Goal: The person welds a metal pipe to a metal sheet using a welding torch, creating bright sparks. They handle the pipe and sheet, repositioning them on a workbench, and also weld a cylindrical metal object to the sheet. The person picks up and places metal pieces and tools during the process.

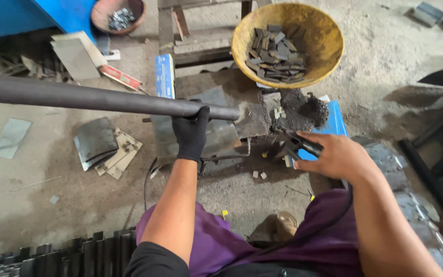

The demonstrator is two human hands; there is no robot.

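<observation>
My left hand (191, 134), in a black glove, grips a long dark metal pipe (88, 97) near its right end; the pipe reaches across to the left edge of the view. The pipe's end rests by a grey metal block (252, 120). My right hand (334, 154), bare, holds a dark clamp-like holder (296, 143) with a black cable running back past my lap. Small metal pieces (260, 174) lie on the floor between my hands.
A yellow bowl (324, 36) with several flat dark metal pieces stands beyond the block. A brown bowl (121, 15) of metal bits sits at top left beside a blue machine (26, 15). Metal sheets (98, 143) lie at left, dark ridged parts (52, 256) at bottom left.
</observation>
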